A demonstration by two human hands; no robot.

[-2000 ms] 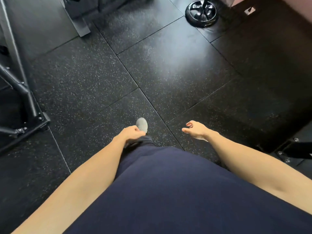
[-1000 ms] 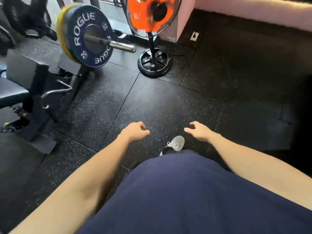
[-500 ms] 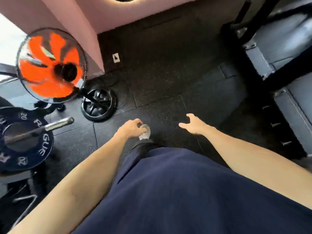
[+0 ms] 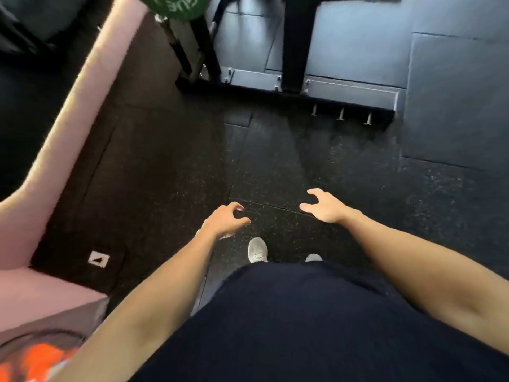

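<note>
Swinging from 2 to 12 o'clock, black steel rack base (image 4: 303,102) looks heavy, rigid; its upright offers grip. Left hand (image 4: 224,220) and right hand (image 4: 325,206) hang apart, empty.

My view has swung right: the fan (image 4: 41,359) has slid to the bottom-left corner, the blue plate has dropped out, and a rack base (image 4: 303,97) beside a green plate (image 4: 179,5) now lies ahead. Both shoes (image 4: 257,250) show.
</note>
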